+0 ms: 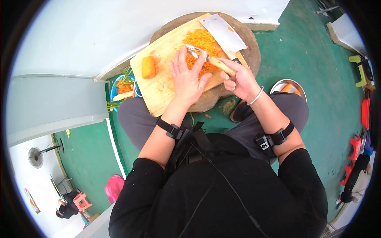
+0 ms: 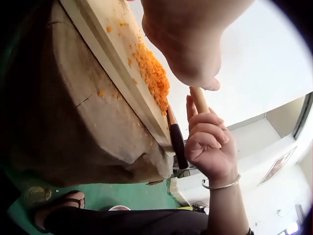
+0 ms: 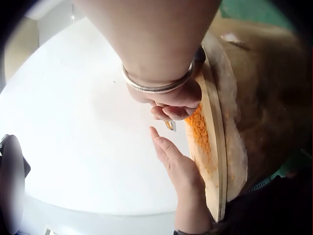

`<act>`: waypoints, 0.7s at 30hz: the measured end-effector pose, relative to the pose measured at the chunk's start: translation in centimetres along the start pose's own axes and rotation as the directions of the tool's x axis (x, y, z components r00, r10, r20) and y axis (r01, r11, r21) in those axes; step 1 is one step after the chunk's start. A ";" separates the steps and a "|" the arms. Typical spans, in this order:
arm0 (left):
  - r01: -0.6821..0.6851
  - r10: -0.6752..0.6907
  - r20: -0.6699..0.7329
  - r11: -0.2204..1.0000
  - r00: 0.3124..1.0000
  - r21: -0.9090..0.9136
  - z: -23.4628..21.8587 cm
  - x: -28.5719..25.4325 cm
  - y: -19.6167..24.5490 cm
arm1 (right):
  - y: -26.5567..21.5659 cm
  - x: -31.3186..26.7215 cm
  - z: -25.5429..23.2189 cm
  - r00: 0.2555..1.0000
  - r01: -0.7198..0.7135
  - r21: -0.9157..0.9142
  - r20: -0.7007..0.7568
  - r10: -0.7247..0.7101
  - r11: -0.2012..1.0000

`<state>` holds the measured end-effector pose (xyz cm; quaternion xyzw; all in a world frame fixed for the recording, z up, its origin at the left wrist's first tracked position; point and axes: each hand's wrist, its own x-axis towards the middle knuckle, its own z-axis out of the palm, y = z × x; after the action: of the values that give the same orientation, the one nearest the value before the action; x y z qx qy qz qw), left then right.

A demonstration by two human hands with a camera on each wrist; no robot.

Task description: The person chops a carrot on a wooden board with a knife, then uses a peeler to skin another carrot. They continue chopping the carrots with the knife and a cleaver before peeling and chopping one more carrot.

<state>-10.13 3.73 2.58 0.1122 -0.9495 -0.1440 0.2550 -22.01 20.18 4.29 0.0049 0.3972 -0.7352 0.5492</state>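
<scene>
My right hand (image 1: 242, 81) grips the wooden handle of a peeler (image 1: 222, 66), its metal head raised over the cutting board (image 1: 158, 93). My left hand (image 1: 187, 77) has its fingers straight and spread, the fingertips right at the metal head. In the right wrist view, the left hand (image 3: 183, 171) points up toward the peeler's head (image 3: 170, 126). Below both hands lies a heap of shredded carrot (image 1: 200, 38). A thick carrot piece (image 1: 148, 67) lies toward the board's left end. The cleaver (image 1: 224, 31) rests along the board's far right side.
The board sits on a round wooden stump (image 1: 254, 47) beside a white wall (image 1: 99, 31). On the floor to the right is a metal bowl (image 1: 303, 95) with carrot pieces. At the left, a blue-lined container (image 1: 115, 89) holds carrot scraps and greens.
</scene>
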 end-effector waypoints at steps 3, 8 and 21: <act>-0.020 0.019 0.068 1.000 0.997 0.021 0.5 -0.3 -0.3 | 0.1 -0.1 0.0 0.998 -0.068 0.085 0.001 0.068 0.994; -0.004 0.000 0.088 0.999 0.996 0.044 0.2 -0.2 -0.9 | -0.1 0.0 -0.3 0.991 -0.128 0.127 0.049 0.123 0.984; 0.148 -0.176 0.105 0.960 0.979 0.237 -0.6 -0.3 -1.9 | 0.1 0.1 -1.2 0.985 -0.169 0.114 0.044 0.165 0.979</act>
<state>-9.30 1.87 2.34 0.2090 -0.9614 -0.0611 0.1680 -22.49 20.78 3.42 0.0577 0.3422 -0.7085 0.6145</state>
